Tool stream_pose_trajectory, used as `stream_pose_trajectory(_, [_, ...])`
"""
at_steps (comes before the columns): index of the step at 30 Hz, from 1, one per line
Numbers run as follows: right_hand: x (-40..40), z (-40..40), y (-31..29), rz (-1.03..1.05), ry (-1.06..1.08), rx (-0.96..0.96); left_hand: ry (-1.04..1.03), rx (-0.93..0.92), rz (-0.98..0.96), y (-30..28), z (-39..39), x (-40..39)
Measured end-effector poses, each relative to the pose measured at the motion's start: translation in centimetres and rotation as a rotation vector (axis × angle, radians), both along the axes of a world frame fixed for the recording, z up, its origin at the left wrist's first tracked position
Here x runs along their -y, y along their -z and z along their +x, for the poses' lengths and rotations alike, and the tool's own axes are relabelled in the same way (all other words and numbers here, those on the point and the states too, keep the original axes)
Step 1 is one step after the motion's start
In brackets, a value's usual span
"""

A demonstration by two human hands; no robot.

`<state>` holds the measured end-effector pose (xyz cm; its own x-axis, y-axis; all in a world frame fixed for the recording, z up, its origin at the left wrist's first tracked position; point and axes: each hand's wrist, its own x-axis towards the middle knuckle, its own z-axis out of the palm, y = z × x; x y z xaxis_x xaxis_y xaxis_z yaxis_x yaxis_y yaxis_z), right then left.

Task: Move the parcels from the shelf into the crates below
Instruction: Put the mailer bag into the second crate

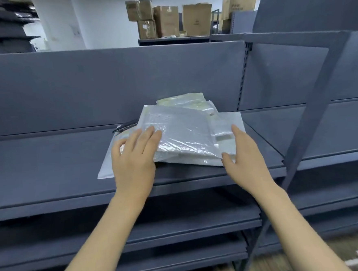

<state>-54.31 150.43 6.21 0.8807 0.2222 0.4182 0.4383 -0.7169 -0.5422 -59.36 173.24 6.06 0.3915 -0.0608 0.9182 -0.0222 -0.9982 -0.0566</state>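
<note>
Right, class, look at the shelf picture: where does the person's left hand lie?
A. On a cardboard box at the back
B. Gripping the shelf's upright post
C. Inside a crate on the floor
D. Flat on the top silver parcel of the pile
D: the left hand lies with straight fingers on the near left part of the silver parcel that tops the pile on the shelf, while the right hand is at the pile's right edge.
</note>
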Motion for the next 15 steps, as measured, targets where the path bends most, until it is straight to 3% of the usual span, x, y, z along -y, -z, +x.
stream_pose_trajectory(9, [1.0, -8.8, 2.0, 0.319, -0.209, -0.356, 0.109, -0.112, -0.177, 5.8, -7.4, 2.4])
stream_pose_trajectory(15, [1.0, -11.1, 3.9, 0.435, -0.174, -0.4, 0.162, -0.083, -0.216, 8.8, -11.2, 2.3])
